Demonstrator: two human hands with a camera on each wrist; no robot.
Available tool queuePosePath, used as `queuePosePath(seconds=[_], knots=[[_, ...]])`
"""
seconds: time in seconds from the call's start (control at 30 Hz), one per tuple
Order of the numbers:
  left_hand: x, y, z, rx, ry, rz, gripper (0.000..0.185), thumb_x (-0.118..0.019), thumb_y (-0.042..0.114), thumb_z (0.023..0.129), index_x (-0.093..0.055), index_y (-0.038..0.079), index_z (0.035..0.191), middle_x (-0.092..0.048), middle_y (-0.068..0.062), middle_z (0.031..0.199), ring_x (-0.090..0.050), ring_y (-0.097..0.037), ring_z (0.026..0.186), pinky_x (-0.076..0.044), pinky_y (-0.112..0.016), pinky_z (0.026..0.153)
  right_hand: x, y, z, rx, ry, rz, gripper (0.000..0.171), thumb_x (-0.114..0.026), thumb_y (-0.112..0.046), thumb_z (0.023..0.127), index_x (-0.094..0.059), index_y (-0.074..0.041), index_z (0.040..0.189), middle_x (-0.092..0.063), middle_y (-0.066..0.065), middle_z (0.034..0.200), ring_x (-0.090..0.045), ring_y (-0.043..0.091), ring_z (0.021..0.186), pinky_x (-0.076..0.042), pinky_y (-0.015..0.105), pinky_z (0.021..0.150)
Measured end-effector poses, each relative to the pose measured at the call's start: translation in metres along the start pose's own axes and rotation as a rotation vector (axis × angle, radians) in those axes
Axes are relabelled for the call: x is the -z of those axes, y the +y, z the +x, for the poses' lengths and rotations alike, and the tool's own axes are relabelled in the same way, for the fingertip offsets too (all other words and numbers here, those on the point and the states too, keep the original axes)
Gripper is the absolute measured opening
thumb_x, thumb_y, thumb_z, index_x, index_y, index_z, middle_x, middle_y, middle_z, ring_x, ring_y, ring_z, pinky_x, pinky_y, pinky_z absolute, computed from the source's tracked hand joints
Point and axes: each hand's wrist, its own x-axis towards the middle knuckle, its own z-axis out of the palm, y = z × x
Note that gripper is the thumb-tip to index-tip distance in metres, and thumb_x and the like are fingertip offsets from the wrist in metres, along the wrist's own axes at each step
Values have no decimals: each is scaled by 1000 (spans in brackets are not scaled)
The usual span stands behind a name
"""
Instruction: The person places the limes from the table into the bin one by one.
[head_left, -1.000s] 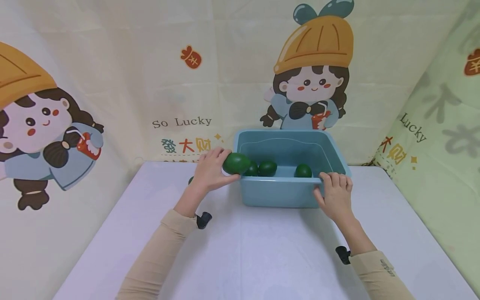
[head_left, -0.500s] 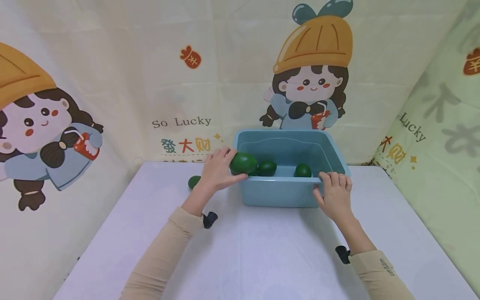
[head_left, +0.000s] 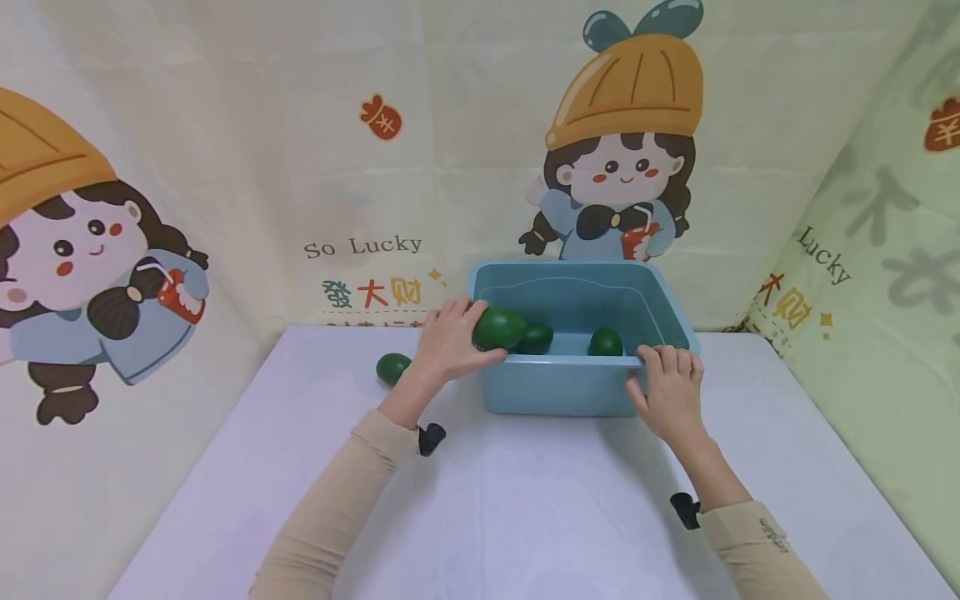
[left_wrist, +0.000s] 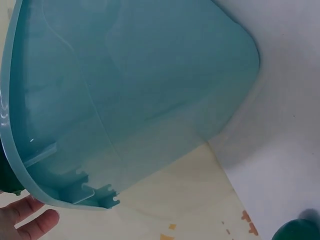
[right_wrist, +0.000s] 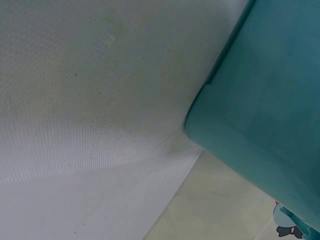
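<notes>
My left hand [head_left: 452, 343] grips a glossy green oval fruit [head_left: 499, 330] above the near left corner of a light blue plastic bin [head_left: 558, 388]. In the left wrist view, fingertips [left_wrist: 37, 225] show beside the bin's rim [left_wrist: 6, 117], and the dark green fruit [left_wrist: 7, 176] is cut off by the frame edge. My right hand [head_left: 671, 393] holds the bin's near rim at the right, fingers over the edge and thumb against the outer wall. Inside the bin lie similar green fruits, one [head_left: 536, 339] near the held one and another [head_left: 606, 342] farther right. The right wrist view shows only the bin's outside [right_wrist: 260, 115], no hand.
Another green fruit [head_left: 393, 368] lies on the white tabletop [head_left: 540, 500] left of the bin, partly behind my left wrist. Behind the table hangs a printed cloth [head_left: 472, 192] with cartoon figures, and cloth also closes off both sides.
My left hand has carried the green fruit rightward from outside the bin's left edge to over its corner. The fruit on the table has come into sight. My right hand stays on the rim.
</notes>
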Motion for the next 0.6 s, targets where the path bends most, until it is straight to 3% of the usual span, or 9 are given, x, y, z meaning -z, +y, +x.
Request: queuePosePath(seconds=[0.6], knots=[[-8, 6, 15, 51, -13, 26, 75, -58, 60, 74, -42, 16, 133, -45, -7, 123, -40, -24, 110, -33, -45, 89, 0, 0, 0, -10, -7, 1, 39, -45, -21, 80, -43, 2, 111, -39, 21, 101, -30, 39, 95, -15, 56, 87]])
